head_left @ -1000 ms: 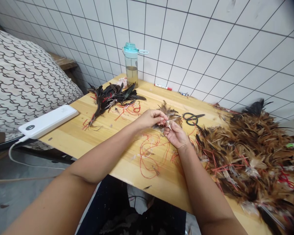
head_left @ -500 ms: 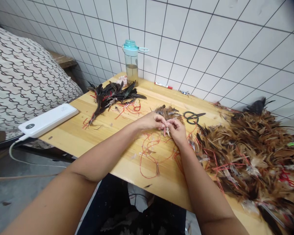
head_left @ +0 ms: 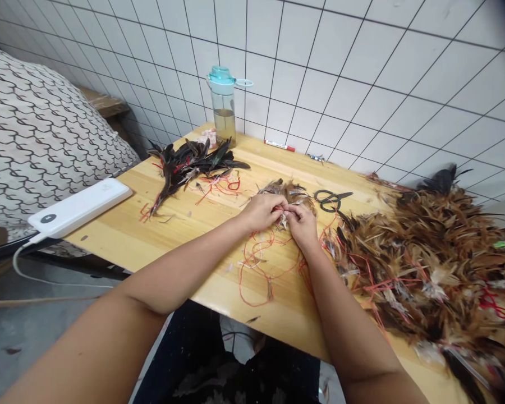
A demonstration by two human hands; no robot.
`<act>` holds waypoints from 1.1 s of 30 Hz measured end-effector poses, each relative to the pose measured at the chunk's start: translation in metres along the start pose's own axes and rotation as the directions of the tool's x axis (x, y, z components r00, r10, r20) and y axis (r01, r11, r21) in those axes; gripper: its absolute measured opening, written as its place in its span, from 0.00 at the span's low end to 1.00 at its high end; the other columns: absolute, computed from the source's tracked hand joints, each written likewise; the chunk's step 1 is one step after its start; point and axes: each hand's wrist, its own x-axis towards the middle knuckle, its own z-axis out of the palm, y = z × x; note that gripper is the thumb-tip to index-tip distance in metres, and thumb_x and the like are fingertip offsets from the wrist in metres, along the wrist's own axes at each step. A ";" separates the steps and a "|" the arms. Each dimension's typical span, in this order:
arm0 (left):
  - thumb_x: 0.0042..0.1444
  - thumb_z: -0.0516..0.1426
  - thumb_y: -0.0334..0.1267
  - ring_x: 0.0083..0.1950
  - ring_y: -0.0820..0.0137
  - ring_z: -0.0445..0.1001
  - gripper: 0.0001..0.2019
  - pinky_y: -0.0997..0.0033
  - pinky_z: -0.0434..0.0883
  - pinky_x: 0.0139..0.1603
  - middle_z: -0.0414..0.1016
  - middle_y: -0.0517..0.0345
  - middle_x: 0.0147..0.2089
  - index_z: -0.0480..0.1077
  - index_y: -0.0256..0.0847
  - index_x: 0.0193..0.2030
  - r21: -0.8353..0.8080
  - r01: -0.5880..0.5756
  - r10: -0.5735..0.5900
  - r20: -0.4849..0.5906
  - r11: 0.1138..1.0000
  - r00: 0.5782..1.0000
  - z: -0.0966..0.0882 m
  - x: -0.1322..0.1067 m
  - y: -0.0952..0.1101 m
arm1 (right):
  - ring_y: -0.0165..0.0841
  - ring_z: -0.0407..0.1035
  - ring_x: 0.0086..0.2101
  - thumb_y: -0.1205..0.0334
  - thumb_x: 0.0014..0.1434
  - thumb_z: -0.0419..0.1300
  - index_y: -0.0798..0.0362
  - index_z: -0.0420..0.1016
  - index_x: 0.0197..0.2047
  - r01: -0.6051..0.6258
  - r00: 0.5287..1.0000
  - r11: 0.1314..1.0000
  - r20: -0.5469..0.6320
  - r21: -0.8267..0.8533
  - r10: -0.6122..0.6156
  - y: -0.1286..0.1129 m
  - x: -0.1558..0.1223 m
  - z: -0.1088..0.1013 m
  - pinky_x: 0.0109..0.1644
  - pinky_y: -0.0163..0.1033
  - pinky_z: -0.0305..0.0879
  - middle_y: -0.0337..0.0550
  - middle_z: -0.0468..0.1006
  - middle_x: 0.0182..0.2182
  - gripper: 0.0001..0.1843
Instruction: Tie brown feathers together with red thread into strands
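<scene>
Over the middle of the wooden table, my left hand (head_left: pixel 265 211) and my right hand (head_left: pixel 302 223) meet fingertip to fingertip. Both are closed in a pinch at the pale quill end of a small bundle of brown feathers (head_left: pixel 297 193), which fans out behind the fingers. A bit of red shows at the left fingertips; whether it is string I cannot tell, and the exact grip is partly hidden. Below the hands, loose red string (head_left: pixel 255 304) lies in loops on the table. Black-handled scissors (head_left: pixel 332 200) rest just beyond my right hand.
A large heap of brown feather bundles (head_left: pixel 441 247) covers the right side. Dark feathers (head_left: pixel 189 163) lie at the back left, near a water bottle (head_left: pixel 224 109). A red-and-white marker (head_left: pixel 280 146) lies by the tiled wall. A white power bank (head_left: pixel 79 207) sits at the left edge.
My fingertips have drawn in closer over the quill end, the left hand shifting slightly right and turning its back upward. The view has shifted slightly.
</scene>
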 end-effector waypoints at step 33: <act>0.60 0.53 0.31 0.40 0.72 0.71 0.06 0.73 0.66 0.42 0.73 0.55 0.37 0.72 0.38 0.36 0.047 -0.187 0.188 -0.020 0.981 0.982 -0.003 0.000 -0.012 | 0.30 0.65 0.28 0.54 0.50 0.63 0.51 0.74 0.36 -0.218 0.972 0.886 0.168 0.409 0.161 0.004 0.002 0.002 0.34 0.38 0.66 0.38 0.73 0.27 0.12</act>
